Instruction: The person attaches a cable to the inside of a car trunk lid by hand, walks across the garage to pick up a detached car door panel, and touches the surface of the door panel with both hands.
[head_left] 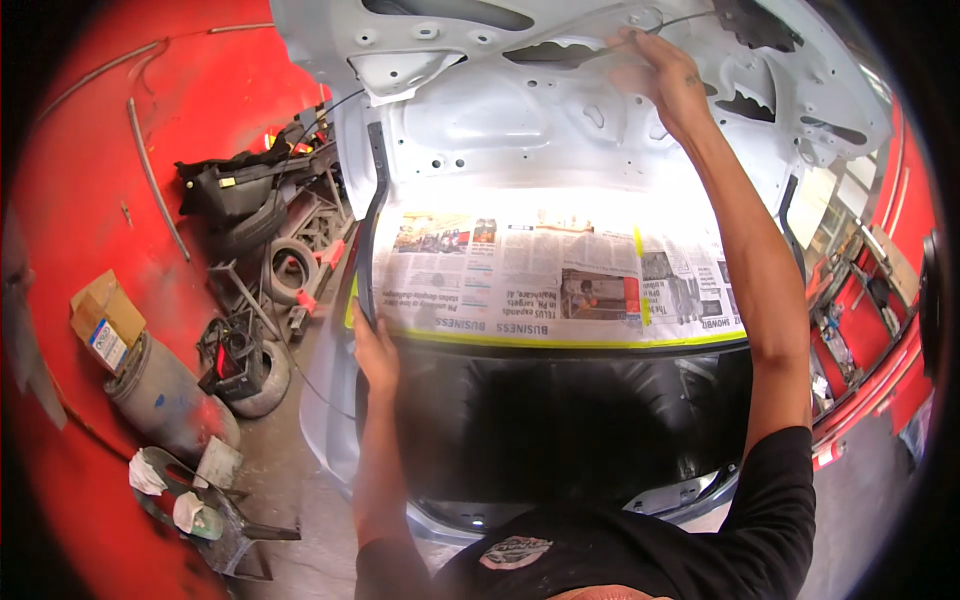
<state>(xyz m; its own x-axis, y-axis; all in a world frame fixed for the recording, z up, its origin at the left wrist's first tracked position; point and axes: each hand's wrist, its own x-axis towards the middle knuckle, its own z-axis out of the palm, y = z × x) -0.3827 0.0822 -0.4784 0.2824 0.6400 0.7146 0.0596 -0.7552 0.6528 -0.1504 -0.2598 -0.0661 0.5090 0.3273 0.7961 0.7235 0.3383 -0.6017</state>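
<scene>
The raised white panel (490,110), a car's trunk lid or tailgate seen from its inner side, hangs over the car's rear opening. Newspaper sheets (480,290) cover the area below it, edged with yellow tape (560,345). My left hand (378,358) is closed at the lower end of a black curved strip (372,230), by the left corner of the paper. High up, my right hand (665,75) reaches to the panel's inner face, close to a thin dark cable (690,17). Motion smears its fingers, so whether they hold the cable is unclear.
Below the paper lies the dark trunk cavity (570,430). To the left stand a drum (170,390) with a cardboard box (108,315), a stool (240,525), tires (292,268) and black car parts (235,190) against a red wall (80,180). Cluttered shelves (850,330) stand right.
</scene>
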